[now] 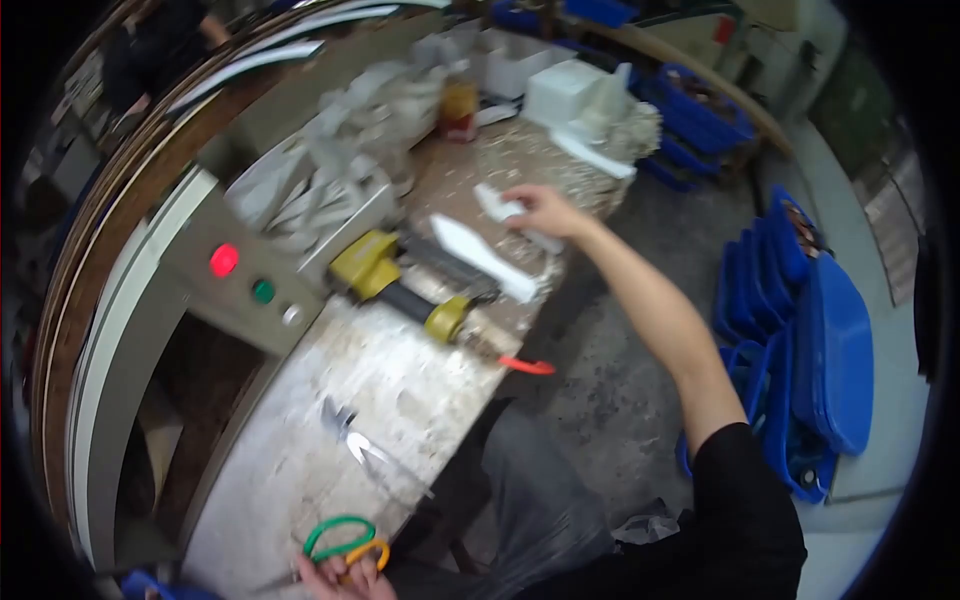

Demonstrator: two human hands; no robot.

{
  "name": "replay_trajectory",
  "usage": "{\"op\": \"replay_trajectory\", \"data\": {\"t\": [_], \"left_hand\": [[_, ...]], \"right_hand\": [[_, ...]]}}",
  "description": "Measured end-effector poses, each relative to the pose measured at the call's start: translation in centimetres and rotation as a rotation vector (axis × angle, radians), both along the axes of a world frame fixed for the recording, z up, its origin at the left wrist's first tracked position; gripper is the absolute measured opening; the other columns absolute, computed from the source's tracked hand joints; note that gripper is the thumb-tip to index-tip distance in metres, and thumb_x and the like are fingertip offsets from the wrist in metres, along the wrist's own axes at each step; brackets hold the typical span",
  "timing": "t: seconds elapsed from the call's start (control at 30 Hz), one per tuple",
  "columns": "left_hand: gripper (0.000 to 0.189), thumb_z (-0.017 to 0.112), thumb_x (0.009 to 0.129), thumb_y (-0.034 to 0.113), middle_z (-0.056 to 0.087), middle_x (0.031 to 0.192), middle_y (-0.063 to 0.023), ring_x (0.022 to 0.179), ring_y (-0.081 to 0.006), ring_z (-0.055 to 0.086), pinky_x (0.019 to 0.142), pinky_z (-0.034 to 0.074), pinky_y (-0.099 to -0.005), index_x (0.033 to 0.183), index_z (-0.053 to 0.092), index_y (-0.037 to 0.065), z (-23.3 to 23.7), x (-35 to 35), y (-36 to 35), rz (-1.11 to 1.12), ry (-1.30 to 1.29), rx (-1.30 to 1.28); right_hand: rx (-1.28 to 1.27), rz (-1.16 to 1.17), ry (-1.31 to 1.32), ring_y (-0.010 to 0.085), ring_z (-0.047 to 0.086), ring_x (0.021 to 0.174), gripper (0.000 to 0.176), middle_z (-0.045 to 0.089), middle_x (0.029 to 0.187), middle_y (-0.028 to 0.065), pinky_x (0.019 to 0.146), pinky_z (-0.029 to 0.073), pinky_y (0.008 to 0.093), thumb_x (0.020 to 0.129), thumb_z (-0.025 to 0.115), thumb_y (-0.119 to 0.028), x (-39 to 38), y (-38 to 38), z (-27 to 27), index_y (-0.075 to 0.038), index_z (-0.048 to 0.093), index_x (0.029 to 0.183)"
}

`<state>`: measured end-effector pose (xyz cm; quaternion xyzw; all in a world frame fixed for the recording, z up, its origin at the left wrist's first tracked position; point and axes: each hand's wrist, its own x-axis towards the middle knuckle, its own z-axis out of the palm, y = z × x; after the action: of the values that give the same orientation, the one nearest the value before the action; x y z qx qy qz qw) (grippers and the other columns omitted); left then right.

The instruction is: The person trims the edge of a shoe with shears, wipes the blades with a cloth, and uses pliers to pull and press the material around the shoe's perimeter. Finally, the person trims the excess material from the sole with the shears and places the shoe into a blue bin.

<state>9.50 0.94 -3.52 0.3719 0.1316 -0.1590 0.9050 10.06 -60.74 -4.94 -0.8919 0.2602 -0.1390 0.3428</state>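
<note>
At the bottom edge, my left hand (pixel 345 580) has its fingers closed at the green and orange loop handles (pixel 341 536) of what look like scissors; the blades cannot be made out. My right hand (pixel 545 212) reaches across the bench with thumb and fingers closed on a white strip (pixel 492 203). Beside it lies a longer white flat piece (pixel 480 255), next to a dark bar. A yellow and black power tool (pixel 400 290) rests nearer to me, with a red hook-shaped part (pixel 527 366) at the bench edge. Metal pliers (pixel 365 445) lie between my hands.
White scrap strips (pixel 340 150) heap up behind a low divider on the left. A control panel (pixel 228 290) has a lit red button. White blocks (pixel 565 95) stand at the far end. Blue bins (pixel 835 350) stack on the right floor. Another person (pixel 160 45) is at upper left.
</note>
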Motion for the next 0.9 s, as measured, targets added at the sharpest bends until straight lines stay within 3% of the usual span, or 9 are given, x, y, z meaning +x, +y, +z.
{"op": "replay_trajectory", "data": {"t": [0.07,0.1,0.2,0.33,0.4,0.47,0.6,0.77,0.9], "left_hand": [[0.033,0.062,0.109,0.036,0.043,0.065,0.0072,0.043,-0.0052,0.024,0.041,0.02,-0.0244,0.08,0.06,0.02,3.5,0.5,-2.7,0.204,0.256,0.078],[0.033,0.062,0.109,0.036,0.044,0.066,0.0064,0.044,-0.0056,0.024,0.042,0.02,-0.0248,0.08,0.059,0.02,4.8,1.2,-3.0,0.225,0.325,0.048],[0.038,0.057,0.111,0.039,0.055,0.078,-0.0005,0.044,-0.0065,0.031,0.045,0.027,-0.0254,0.081,0.058,0.016,4.2,1.9,-1.5,-0.064,0.162,-0.18],[0.042,0.051,0.113,0.041,0.058,0.08,-0.0023,0.043,-0.0064,0.031,0.045,0.028,-0.0251,0.081,0.058,0.015,3.6,0.8,-0.9,-0.124,0.098,-0.242],[0.043,0.05,0.113,0.041,0.059,0.081,-0.0024,0.043,-0.0065,0.031,0.044,0.028,-0.0251,0.081,0.058,0.014,3.4,0.2,-0.9,-0.139,0.091,-0.227],[0.044,0.049,0.114,0.041,0.059,0.081,-0.0025,0.042,-0.0066,0.031,0.044,0.029,-0.0251,0.08,0.058,0.014,3.5,-0.3,-0.2,-0.14,0.082,-0.22],[0.042,0.049,0.114,0.04,0.059,0.082,-0.0022,0.045,-0.0075,0.035,0.048,0.033,-0.0253,0.083,0.058,0.014,3.3,-0.3,0.9,-0.186,0.028,-0.251],[0.034,0.05,0.113,0.036,0.061,0.093,-0.0064,0.061,-0.0102,0.049,0.06,0.042,-0.0256,0.098,0.064,0.009,3.7,-3.1,1.0,-0.229,-0.068,-0.304],[0.027,0.054,0.111,0.029,0.062,0.105,-0.0101,0.077,-0.0126,0.055,0.072,0.047,-0.0265,0.114,0.066,0.004,6.7,-4.2,0.9,-0.344,-0.133,-0.11]], "right_hand": [[0.21,-0.132,0.05,0.0256,0.071,0.106,0.048,0.075,0.122,0.0135,0.096,0.056,0.0377,0.086,0.08,-0.019,-0.2,1.5,1.7,-0.001,0.073,0.129],[-0.055,-0.028,0.041,0.027,0.071,0.105,0.045,0.075,0.119,0.0159,0.098,0.056,0.0402,0.089,0.078,-0.022,0.7,-4.4,-4.3,0.002,0.073,0.128],[-0.721,0.007,-0.052,0.0275,0.07,0.088,0.032,0.075,0.106,0.0152,0.084,0.057,0.0387,0.096,0.074,-0.02,0.1,1.9,1.9,0.002,0.076,0.118],[0.334,0.058,-0.417,0.0086,0.059,0.08,0.018,0.073,0.095,0.0039,0.069,0.046,0.022,0.102,0.067,-0.014,-1.2,15.6,7.7,0.0,0.076,0.106],[0.382,0.249,-0.459,0.0089,0.059,0.079,0.015,0.072,0.092,0.0039,0.07,0.046,0.0214,0.102,0.064,-0.009,-3.3,24.7,9.6,0.0,0.074,0.108],[0.611,0.415,-0.467,0.0136,0.063,0.084,0.038,0.069,0.108,0.0093,0.078,0.054,0.0263,0.094,0.065,0.003,-4.6,32.5,10.6,0.0,0.064,0.131],[0.309,0.88,-0.362,0.0215,0.068,0.098,0.059,0.062,0.133,0.0179,0.088,0.056,0.0321,0.087,0.069,0.005,-4.8,39.2,10.2,0.001,0.055,0.144],[0.02,0.893,-0.426,0.0228,0.066,0.104,0.065,0.055,0.141,0.0189,0.091,0.056,0.0336,0.088,0.069,0.004,-6.8,44.7,9.0,0.0,0.049,0.15],[0.158,0.859,-0.405,0.0234,0.064,0.104,0.072,0.05,0.146,0.0192,0.09,0.055,0.0336,0.087,0.07,0.007,-6.9,46.0,7.9,-0.003,0.045,0.154]]}}
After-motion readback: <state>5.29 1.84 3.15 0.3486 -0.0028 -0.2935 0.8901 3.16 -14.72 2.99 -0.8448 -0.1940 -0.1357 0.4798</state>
